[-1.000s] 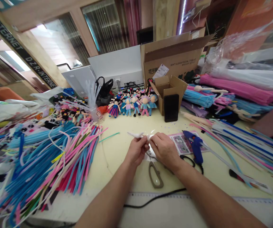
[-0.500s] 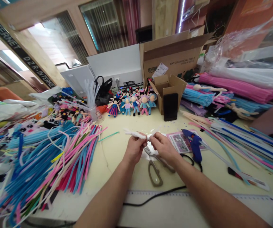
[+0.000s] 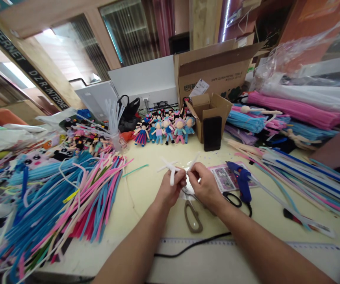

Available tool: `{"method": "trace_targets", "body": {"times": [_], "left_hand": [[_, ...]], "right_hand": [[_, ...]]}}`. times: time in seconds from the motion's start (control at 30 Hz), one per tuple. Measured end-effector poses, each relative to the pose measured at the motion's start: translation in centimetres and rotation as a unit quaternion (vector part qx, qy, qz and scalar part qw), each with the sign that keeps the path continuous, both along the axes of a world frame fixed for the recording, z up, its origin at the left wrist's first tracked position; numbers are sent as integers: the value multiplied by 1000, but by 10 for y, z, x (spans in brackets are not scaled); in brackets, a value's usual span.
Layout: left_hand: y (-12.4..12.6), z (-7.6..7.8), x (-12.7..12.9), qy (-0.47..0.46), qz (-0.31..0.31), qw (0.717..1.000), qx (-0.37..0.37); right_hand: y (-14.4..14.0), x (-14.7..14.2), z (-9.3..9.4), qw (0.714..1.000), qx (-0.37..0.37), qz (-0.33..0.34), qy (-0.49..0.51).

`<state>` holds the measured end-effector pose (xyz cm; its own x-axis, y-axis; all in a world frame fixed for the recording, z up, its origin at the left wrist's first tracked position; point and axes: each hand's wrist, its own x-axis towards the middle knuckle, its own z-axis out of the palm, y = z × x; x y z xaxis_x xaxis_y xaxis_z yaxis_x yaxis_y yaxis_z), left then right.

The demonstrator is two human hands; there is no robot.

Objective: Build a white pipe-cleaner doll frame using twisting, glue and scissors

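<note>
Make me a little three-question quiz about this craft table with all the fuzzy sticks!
1. True or false: both hands hold the white fuzzy sticks.
2. What lies on the table just below the hands: scissors, a spoon or a cup?
3. What colour is the glue gun?

Key
1. True: the left hand and right hand pinch them together.
2. Scissors.
3. Blue.
</note>
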<state>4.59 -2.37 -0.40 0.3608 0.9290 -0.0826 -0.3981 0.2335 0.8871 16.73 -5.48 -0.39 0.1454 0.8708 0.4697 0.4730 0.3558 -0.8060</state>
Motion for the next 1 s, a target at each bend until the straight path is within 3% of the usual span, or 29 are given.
{"method": "trace_targets", "body": {"times": [0.3,0.43,0.6,0.73,0.83,0.9,1.0], "left_hand": [[7,-1,-6,43,25,998,42],[10,0,-10,73,23,993,90],[12,4,-17,103,-13,985,140],[11,6,-20,82,-41,985,147],[13,6,-19,77,-41,989,117],[15,5,-18,86,-23,993,72],[19,4,-18,92,44,995,3]], "right_hand": [[1,2,1,998,-32,47,6],[3,4,4,986,-97,92,99],[6,6,4,916,-220,181,283],[4,4,4,852,-254,255,380],[5,3,4,875,-221,221,369],[7,5,3,920,-177,157,314],[8,12,3,984,-81,31,153]]}}
